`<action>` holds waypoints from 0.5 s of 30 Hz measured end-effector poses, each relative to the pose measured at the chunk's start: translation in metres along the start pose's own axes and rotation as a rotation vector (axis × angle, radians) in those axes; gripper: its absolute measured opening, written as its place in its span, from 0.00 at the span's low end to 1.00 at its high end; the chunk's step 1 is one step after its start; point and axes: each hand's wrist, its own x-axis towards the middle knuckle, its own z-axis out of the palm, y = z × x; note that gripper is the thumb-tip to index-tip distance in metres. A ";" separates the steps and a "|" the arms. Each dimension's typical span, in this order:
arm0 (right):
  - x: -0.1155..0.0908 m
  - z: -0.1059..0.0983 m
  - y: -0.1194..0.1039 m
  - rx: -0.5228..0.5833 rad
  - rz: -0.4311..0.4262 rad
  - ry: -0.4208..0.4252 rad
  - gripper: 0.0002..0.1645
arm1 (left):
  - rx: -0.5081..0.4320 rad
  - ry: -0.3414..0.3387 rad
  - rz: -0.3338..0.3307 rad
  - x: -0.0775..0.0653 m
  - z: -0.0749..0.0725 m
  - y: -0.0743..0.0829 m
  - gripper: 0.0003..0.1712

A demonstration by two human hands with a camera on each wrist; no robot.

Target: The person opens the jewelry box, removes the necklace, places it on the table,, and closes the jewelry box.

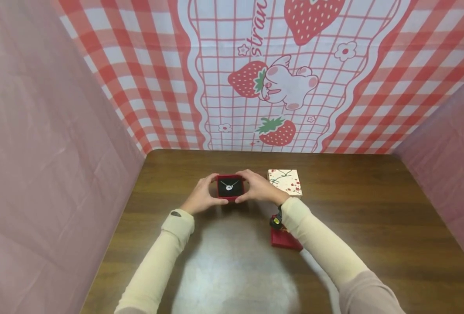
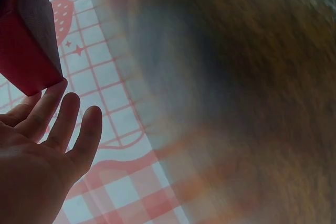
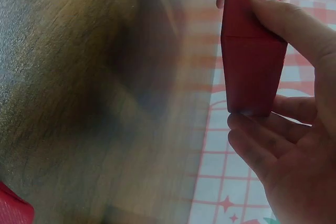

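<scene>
Pale sleeves (image 1: 324, 246); red box (image 3: 252, 72), black lining (image 1: 236, 192), silver pendant necklace (image 1: 229, 187).

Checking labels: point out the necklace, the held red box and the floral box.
Necklace (image 1: 229, 187): head view, on the pendant.
Red box (image 3: 254, 74): right wrist view, on a side.
Floral box (image 1: 284, 181): head view, on its top.

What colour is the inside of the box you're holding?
The box's inside is black; it shows best in the head view.
</scene>
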 end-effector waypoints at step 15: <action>0.016 0.012 0.004 -0.028 0.076 -0.037 0.54 | 0.012 -0.028 -0.039 0.014 0.004 -0.015 0.52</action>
